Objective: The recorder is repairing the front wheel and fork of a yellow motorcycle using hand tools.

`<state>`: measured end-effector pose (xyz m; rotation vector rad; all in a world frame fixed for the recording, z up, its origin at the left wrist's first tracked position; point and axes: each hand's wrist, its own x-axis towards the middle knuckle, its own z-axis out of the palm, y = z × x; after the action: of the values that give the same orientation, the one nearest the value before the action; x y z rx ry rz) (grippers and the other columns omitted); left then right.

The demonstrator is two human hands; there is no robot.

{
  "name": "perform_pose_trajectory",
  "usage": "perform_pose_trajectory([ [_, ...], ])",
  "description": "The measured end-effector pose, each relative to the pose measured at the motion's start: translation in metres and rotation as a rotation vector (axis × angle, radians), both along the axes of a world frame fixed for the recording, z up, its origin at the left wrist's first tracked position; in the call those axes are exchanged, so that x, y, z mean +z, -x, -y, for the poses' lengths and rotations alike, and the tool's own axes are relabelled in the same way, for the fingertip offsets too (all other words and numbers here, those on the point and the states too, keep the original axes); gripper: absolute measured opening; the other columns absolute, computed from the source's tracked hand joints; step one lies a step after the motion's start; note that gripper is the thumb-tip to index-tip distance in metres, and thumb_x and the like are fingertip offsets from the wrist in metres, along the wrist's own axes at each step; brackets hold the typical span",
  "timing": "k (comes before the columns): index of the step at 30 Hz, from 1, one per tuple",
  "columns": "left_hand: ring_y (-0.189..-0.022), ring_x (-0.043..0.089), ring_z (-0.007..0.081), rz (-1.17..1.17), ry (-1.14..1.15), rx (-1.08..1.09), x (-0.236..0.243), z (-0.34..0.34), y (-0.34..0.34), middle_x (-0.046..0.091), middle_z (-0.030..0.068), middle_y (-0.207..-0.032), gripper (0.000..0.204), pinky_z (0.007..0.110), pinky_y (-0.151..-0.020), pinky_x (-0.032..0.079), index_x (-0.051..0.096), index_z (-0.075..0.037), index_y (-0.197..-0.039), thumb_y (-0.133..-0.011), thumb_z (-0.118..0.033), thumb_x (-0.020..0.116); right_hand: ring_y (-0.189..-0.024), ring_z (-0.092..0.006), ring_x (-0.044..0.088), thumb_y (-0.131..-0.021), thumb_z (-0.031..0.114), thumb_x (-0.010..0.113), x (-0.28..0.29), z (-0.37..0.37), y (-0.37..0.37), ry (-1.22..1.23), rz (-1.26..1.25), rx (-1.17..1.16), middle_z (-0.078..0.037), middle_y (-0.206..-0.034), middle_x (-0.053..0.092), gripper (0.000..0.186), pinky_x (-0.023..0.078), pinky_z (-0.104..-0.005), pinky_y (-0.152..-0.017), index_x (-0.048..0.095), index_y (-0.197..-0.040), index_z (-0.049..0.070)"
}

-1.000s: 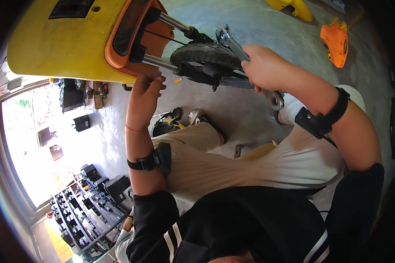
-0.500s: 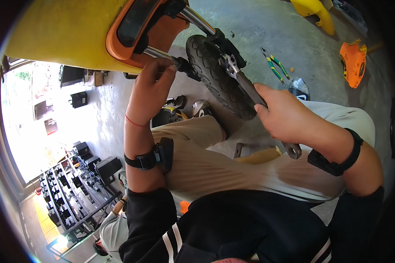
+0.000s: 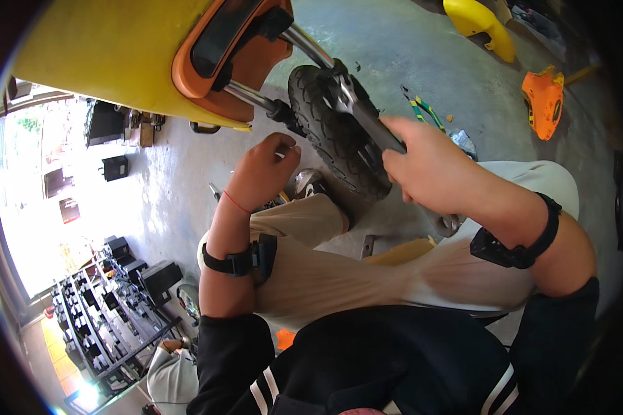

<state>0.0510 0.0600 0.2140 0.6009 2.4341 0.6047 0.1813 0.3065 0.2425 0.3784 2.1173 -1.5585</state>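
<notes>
A yellow and orange scooter body (image 3: 138,55) fills the top left, its fork tubes running down to a small black front wheel (image 3: 332,135). My right hand (image 3: 429,162) is shut on a metal wrench (image 3: 360,111) whose head sits at the wheel's hub. My left hand (image 3: 263,169) is loosely closed just left of the wheel, below the fork tube, holding nothing that I can see. Both wrists carry black straps. My knees in beige trousers are bent under the wheel.
Green-handled pliers (image 3: 422,107) lie on the concrete floor beyond the wheel. An orange panel (image 3: 543,100) and a yellow fender (image 3: 481,24) lie at the upper right. Dark shelving with boxes (image 3: 104,311) stands at the lower left, beside a bright doorway.
The wheel and scooter have shifted right and lower in view. My left hand has dropped off the fork tube. My right hand stays on the wrench at the hub.
</notes>
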Motion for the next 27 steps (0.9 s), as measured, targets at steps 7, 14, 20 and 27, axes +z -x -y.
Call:
perform_pose_trajectory([
  [7,-0.087,0.069,0.0314,0.044,-0.024,0.013,-0.016,-0.011,-0.012,0.068,0.0197,-0.098,0.044,0.038,-0.078,0.052,0.056,0.000,-0.117,-0.089,-0.032,0.064,-0.057,-0.0154,0.061,-0.094,0.013,0.047,0.016,0.002,0.007,0.459,-0.153,-0.331,-0.009,-0.078,0.061,0.024,0.049,-0.0304,-0.054,0.050,-0.110,-0.005],
  [14,-0.086,0.068,0.0378,-0.028,0.070,-0.053,-0.038,-0.027,-0.023,0.066,0.0250,-0.093,0.062,0.042,-0.077,0.052,0.041,0.006,-0.114,-0.083,-0.038,0.072,-0.061,-0.0129,0.058,-0.098,0.015,0.045,0.013,0.007,0.034,0.503,-0.350,-0.595,-0.006,-0.080,0.057,0.017,0.050,-0.0289,-0.058,0.049,-0.104,0.000],
  [20,-0.086,0.066,0.0408,-0.154,0.085,-0.108,-0.040,-0.032,-0.025,0.065,0.0240,-0.088,0.058,0.045,-0.075,0.052,0.038,0.002,-0.105,-0.078,-0.033,0.076,-0.059,-0.0118,0.057,-0.098,0.015,0.046,0.012,0.004,0.043,0.527,-0.256,-0.408,-0.007,-0.081,0.057,0.025,0.049,-0.0282,-0.055,0.050,-0.117,-0.001],
  [27,-0.086,0.066,0.0417,-0.072,0.145,-0.104,-0.035,-0.036,-0.020,0.065,0.0250,-0.089,0.057,0.045,-0.073,0.052,0.038,0.001,-0.105,-0.078,-0.032,0.076,-0.056,-0.0145,0.059,-0.095,0.013,0.046,0.018,-0.002,0.037,0.504,-0.300,-0.423,-0.009,-0.076,0.059,0.022,0.051,-0.0308,-0.056,0.049,-0.110,-0.004],
])
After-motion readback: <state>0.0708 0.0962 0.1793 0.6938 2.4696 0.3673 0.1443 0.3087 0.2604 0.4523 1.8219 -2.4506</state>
